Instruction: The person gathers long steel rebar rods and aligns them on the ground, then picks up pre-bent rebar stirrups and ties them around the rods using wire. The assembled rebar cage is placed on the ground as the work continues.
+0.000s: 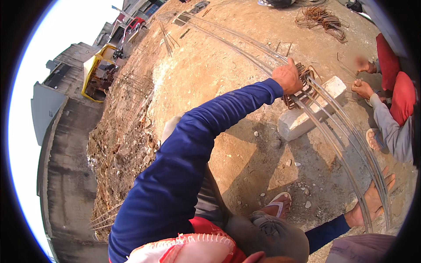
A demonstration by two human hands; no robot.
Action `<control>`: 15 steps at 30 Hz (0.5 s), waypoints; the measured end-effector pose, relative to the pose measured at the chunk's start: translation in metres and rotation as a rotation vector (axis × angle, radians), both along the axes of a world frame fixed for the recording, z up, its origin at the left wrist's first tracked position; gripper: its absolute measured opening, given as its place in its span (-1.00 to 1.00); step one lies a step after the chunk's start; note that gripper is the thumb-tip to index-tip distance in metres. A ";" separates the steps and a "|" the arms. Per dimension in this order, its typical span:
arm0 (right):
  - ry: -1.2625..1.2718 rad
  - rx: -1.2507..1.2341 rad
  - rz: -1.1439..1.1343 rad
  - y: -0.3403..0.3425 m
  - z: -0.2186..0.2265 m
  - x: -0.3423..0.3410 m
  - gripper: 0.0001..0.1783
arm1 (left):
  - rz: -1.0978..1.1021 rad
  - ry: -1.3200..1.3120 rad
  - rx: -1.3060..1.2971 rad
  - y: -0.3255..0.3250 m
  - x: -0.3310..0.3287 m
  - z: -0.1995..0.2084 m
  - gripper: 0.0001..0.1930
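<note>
My left hand (287, 78) is closed around a bundle of rusty steel stirrups (302, 90), bent rectangular rings threaded on long steel rebars (331, 116). The bars rest across a pale concrete block (291, 122) and run from the far upper left to the lower right, bowed in this view. At their near end, my right hand (372, 199) lies against the underside of the bars with its fingers stretched out and apart. Part of that hand is hidden behind the rods.
A co-worker in red trousers (401, 96) crouches at right, hands (362, 89) at a thin rod. More stirrups (322, 22) lie heaped on the dirt. Another block (181, 19) supports the far bar ends. Rubble (118, 158) and a wall (70, 175) line the left.
</note>
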State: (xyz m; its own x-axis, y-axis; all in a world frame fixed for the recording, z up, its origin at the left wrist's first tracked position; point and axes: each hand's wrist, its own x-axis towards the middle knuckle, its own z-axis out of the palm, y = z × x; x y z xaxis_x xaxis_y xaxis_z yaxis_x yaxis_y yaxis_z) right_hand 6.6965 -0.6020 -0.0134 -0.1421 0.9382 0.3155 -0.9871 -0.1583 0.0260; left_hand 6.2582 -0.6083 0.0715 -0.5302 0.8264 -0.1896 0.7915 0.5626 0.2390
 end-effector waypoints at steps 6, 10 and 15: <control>0.069 -0.098 0.006 0.001 -0.003 0.000 -0.17 | -0.042 0.152 0.017 0.007 -0.103 -0.037 -0.29; 0.064 -0.174 -0.037 -0.001 -0.019 -0.008 -0.18 | -0.023 0.186 0.025 0.017 -0.143 -0.073 -0.30; 0.033 -0.227 -0.044 0.000 -0.027 -0.007 -0.19 | 0.015 0.251 0.028 0.017 -0.201 -0.089 -0.30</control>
State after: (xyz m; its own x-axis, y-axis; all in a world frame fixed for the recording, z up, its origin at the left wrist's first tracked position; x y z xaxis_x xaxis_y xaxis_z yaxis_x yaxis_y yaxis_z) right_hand 6.6894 -0.6016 -0.0402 -0.0930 0.9907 0.0991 -0.9909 -0.1019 0.0883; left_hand 6.0567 -0.5913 -0.0172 -0.5701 0.8211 -0.0277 0.8195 0.5707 0.0518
